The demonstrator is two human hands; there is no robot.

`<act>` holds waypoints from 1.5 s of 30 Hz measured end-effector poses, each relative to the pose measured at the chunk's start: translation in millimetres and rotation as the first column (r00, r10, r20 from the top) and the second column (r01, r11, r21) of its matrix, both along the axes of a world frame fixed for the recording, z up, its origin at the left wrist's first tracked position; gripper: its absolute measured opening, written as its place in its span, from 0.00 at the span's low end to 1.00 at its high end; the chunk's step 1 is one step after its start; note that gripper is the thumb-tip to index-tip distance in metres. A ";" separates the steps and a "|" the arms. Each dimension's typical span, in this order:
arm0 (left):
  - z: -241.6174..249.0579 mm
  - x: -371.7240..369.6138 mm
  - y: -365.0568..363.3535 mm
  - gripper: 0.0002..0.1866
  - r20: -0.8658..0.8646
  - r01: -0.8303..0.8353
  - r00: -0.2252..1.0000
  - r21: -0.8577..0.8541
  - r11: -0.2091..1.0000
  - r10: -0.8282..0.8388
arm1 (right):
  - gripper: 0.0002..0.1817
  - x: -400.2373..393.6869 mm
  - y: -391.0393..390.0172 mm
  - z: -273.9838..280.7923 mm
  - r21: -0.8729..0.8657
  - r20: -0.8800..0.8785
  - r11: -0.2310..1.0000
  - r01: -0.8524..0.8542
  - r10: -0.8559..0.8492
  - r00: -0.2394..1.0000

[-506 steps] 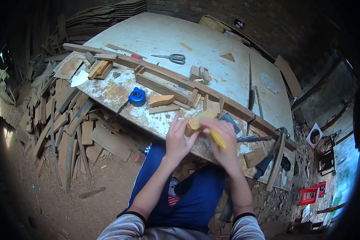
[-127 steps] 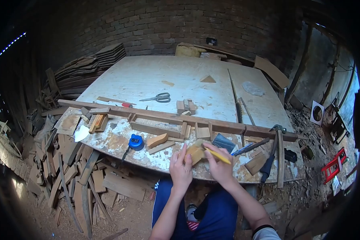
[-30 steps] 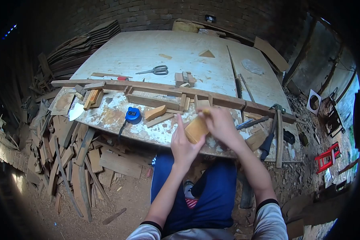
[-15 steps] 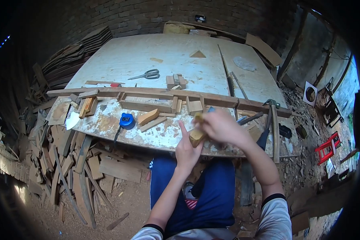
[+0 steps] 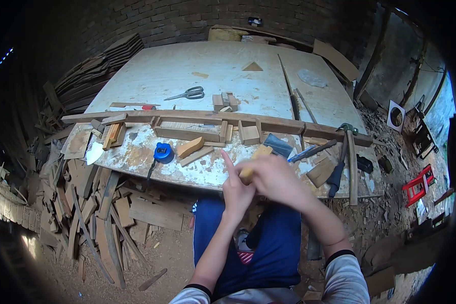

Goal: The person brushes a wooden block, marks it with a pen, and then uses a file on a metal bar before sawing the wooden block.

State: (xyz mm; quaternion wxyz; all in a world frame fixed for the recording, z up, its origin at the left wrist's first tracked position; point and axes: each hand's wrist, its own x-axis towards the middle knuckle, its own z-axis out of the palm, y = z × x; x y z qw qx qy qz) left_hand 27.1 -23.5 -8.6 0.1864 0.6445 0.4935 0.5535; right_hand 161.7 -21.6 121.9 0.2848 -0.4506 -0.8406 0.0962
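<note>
Over the bench's front edge, my left hand [image 5: 238, 192] is closed around a small wooden block [image 5: 245, 175], its thumb pointing up. My right hand [image 5: 281, 180] lies over the block, closed on a yellowish piece like folded sandpaper [image 5: 262, 151] that sticks out above its fingers. Much of the block is covered by the right hand. Beyond the hands lies a dark grey flat sheet [image 5: 278, 145]. To the left on the bench are a curved wooden piece [image 5: 190, 147], a thin wood strip [image 5: 196, 156] and a blue tape measure [image 5: 163, 152].
A long wooden rail [image 5: 187, 117] crosses the bench [image 5: 131, 154]. Scissors [image 5: 187, 93] lie behind it. At right are a hammer [image 5: 350, 162], a dark-handled tool [image 5: 335, 180] and a wood block [image 5: 320, 172]. Scrap wood [image 5: 101, 218] is heaped on the floor at left.
My right hand has moved down and slightly right, across the block, covering more of it. The dark grey sheet shows more now. The whole view has shifted slightly.
</note>
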 end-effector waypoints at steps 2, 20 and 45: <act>-1.5 2.3 0.6 0.73 0.003 -0.008 1.000 -0.033 0.999 0.008 | 0.14 11.8 16.9 8.9 -0.136 0.013 0.966 0.218 -0.218 0.976; -5.0 0.4 -2.3 0.70 0.031 0.035 0.999 -0.024 0.999 -0.034 | 0.15 13.2 9.1 -10.8 0.154 0.082 0.975 0.160 -0.174 0.981; -6.2 0.7 1.3 0.68 0.035 0.004 0.999 -0.029 1.000 -0.003 | 0.13 -1.8 11.2 -2.6 0.081 0.018 0.976 0.203 -0.205 0.979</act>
